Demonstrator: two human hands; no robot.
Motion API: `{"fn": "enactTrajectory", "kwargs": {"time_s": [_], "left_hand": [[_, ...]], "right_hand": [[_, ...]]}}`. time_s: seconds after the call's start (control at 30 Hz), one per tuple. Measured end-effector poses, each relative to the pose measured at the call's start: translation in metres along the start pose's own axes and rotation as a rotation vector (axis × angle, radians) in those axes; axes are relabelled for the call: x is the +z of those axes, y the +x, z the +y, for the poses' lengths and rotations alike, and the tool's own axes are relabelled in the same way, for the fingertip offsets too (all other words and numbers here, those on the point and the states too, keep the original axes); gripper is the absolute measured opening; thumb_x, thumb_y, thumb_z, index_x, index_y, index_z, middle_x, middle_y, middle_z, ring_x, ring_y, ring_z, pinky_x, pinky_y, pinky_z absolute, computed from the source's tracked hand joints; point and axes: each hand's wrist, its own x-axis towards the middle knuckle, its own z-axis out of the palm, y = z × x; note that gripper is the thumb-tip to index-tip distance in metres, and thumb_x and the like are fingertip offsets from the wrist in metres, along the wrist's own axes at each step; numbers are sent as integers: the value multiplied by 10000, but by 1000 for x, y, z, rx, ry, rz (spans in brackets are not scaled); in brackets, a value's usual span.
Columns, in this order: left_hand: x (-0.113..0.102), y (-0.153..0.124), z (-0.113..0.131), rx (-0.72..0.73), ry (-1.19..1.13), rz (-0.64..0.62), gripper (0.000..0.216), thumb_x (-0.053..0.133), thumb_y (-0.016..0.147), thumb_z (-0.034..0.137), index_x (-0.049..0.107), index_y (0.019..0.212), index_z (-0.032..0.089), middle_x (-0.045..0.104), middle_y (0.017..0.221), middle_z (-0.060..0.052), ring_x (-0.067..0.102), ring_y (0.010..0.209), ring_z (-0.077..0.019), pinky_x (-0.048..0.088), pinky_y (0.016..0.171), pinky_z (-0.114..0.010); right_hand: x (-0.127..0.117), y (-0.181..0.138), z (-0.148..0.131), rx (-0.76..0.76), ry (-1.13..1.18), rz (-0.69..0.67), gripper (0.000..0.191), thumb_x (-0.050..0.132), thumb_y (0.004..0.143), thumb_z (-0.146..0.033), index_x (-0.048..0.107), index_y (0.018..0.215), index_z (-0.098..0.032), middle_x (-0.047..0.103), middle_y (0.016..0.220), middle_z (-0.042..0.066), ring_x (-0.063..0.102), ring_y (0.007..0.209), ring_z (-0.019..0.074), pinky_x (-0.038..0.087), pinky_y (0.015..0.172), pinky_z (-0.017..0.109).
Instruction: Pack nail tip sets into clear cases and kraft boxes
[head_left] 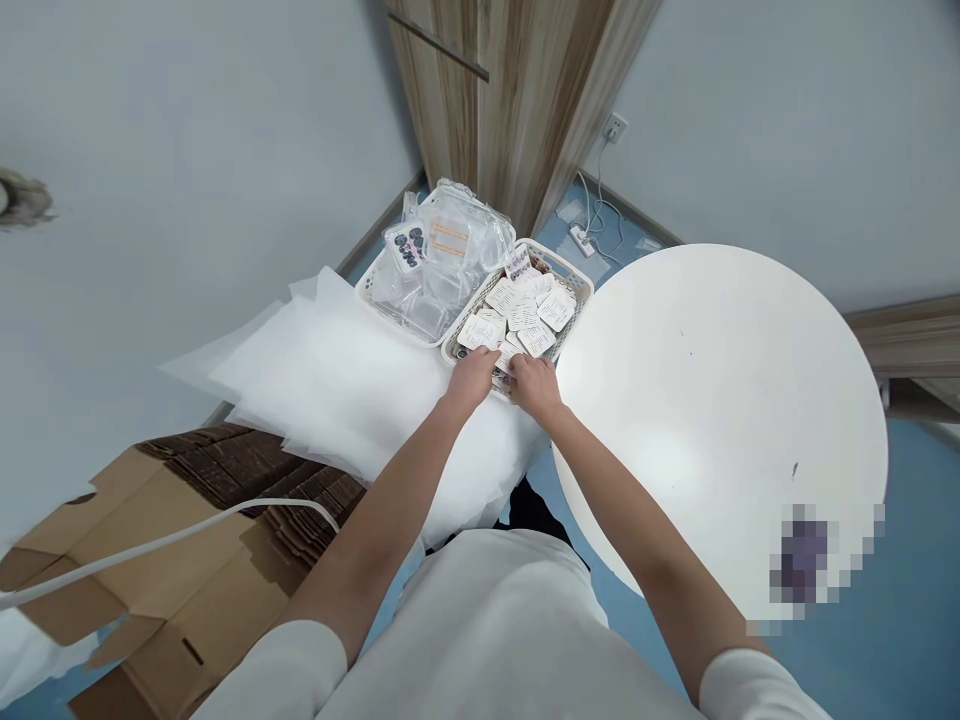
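My left hand point(472, 376) and my right hand point(535, 384) are together over the near end of a white perforated basket point(579, 290). Both have their fingers closed at the edges of a small white printed card point(506, 355), one hand on each side; the fingertips are partly hidden. Many similar rounded cards point(556, 308) lie in loose piles in this basket, most with lines of small print facing up. Near its far end a card with dark round pictures point(518, 262) leans against the others.
Touching on the left, a second white basket point(363, 290) holds clear plastic packaging point(442, 285). White foam sheets point(330, 360) spread in front of it, beside flattened cardboard boxes point(150, 530). A round white table point(720, 400) stands right, with a blurred-out item on it. Behind are a wooden cabinet point(510, 90) and a power strip point(581, 240).
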Motion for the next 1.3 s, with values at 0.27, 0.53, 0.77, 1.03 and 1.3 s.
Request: {"fn": "enactTrajectory", "kwargs": {"time_s": [0.27,0.53,0.77,1.03,1.3], "left_hand": [[-4,-12,-5,41,-168,222,260,374,842,203,576,1002,166,602,928,-70,547,856,-174,411,731,-269],[-16,-29,8,9,-375,296,236,407,823,257,609,910,170,639,858,-55,562,810,-177,412,722,-270],[0,-49,34,-147,-764,232,233,454,777,345,592,826,164,639,747,-28,573,636,-137,428,629,-249],[23,-88,110,-251,-1136,85,300,554,690,436,588,757,146,641,727,-53,535,573,-107,414,593,-249],[52,-125,198,-123,-1069,-64,297,552,690,443,569,714,148,595,646,-23,516,578,-107,418,612,-254]], "right_hand": [[-12,-15,0,-7,325,170,128,405,778,-172,498,865,-185,606,817,42,542,770,177,356,742,308],[-24,-38,7,48,672,297,365,453,772,-264,426,1127,-186,572,1029,75,557,829,175,427,730,318],[-26,-69,28,124,885,237,270,510,731,-299,542,984,-211,611,882,27,544,718,147,437,698,303],[-27,-147,52,221,1461,291,348,620,647,-309,511,961,-206,537,694,-28,533,650,111,442,666,272],[-39,-254,104,264,1564,346,309,653,627,-338,529,871,-194,559,665,-22,561,644,124,450,695,303]]}}
